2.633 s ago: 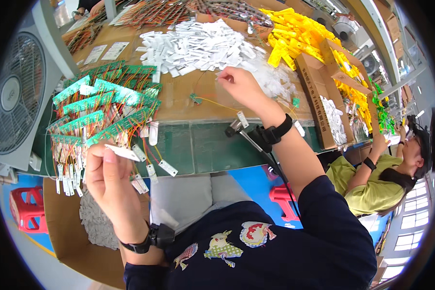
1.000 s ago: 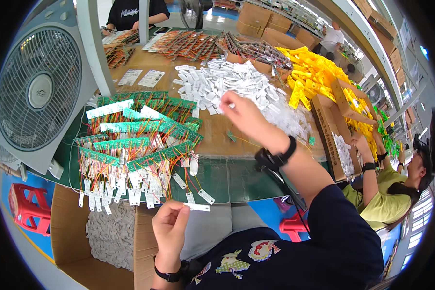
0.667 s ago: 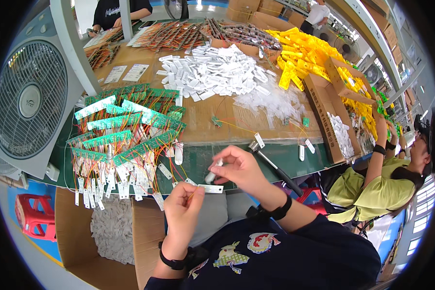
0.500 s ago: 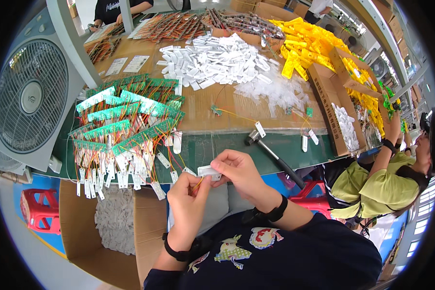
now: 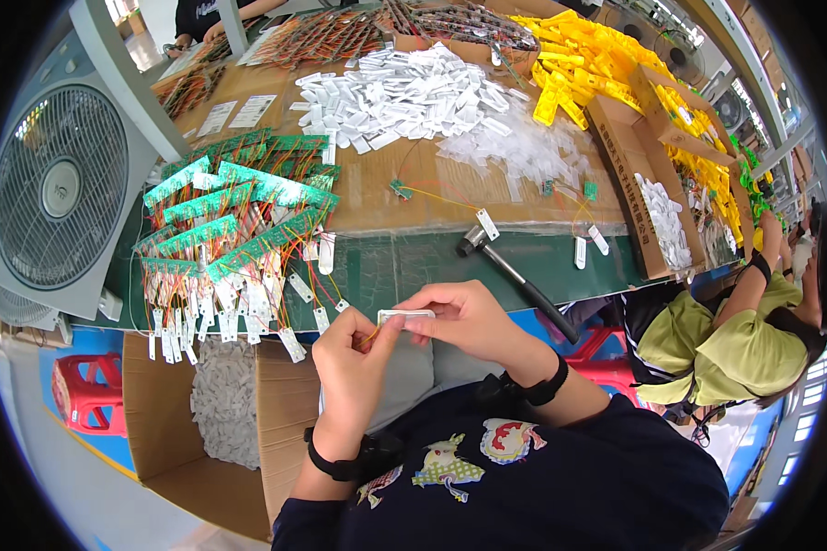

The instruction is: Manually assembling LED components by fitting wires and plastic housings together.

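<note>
Between my two hands, just in front of the table edge, is a small white plastic strip-shaped piece (image 5: 406, 314) with thin wires at its left end. My left hand (image 5: 351, 354) pinches that end, and a yellow wire shows by its fingers. My right hand (image 5: 469, 317) grips the other end between thumb and fingers. To the left, green circuit boards (image 5: 193, 241) lie in a heap, with red and yellow wires running to white strips (image 5: 220, 317) that hang over the edge. A hammer (image 5: 519, 286) with a black handle lies right of my hands.
White plastic pieces (image 5: 404, 96) are piled mid-table beside clear film pieces (image 5: 515, 147). Yellow parts (image 5: 579, 69) and a cardboard box (image 5: 629, 184) stand right. A fan (image 5: 60, 184) is left, an open carton (image 5: 285, 395) below. A person in green (image 5: 735, 340) works at right.
The white piece has been tilted so that its narrow side shows more. Both hands stay on it, and my right fingers have shifted along it. The whole view has shifted slightly.
</note>
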{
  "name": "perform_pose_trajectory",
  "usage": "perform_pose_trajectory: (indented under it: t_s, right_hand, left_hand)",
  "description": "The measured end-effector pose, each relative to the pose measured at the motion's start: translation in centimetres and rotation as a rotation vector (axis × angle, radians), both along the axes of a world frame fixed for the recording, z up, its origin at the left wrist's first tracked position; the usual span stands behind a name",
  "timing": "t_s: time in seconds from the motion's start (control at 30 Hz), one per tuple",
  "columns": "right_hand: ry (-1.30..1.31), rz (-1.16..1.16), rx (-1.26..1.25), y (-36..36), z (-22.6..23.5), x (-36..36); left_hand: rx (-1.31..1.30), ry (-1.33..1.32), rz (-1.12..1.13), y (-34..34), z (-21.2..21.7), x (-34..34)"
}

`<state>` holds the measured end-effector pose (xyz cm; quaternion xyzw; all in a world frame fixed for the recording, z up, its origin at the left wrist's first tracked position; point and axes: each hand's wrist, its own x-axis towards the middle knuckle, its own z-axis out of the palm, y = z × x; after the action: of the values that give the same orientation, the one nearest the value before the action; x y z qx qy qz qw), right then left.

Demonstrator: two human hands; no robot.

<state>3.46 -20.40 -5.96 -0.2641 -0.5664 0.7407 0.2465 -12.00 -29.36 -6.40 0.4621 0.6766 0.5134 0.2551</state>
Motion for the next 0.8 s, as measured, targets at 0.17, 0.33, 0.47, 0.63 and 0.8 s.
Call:
perform_pose_trajectory:
  t_s: [0.17,0.33,0.47,0.63,0.8]
  right_hand:
    - [0.070,-0.235,-0.028,0.5,0.3,0.6]
    - [0.167,-0.390,0.014,1.2,0.6,0.8]
    - [-0.072,-0.310,0.146,2.6,0.1,1.0]
    - [-0.505,-0.312,0.670,2.8,-2.9,-0.3]
    - [-0.531,-0.454,0.994,2.7,-4.4,-1.5]
  left_hand:
    - [0.018,-0.159,-0.148,0.0,-0.2,-0.7]
    - [-0.112,-0.091,-0.411,-0.5,-0.4,-2.8]
    - [-0.056,-0.204,-0.160,0.1,1.8,-4.9]
    - [0.044,0.524,-0.062,5.1,1.5,-7.0]
    - [0.298,0.850,-0.048,6.7,0.1,-4.8]
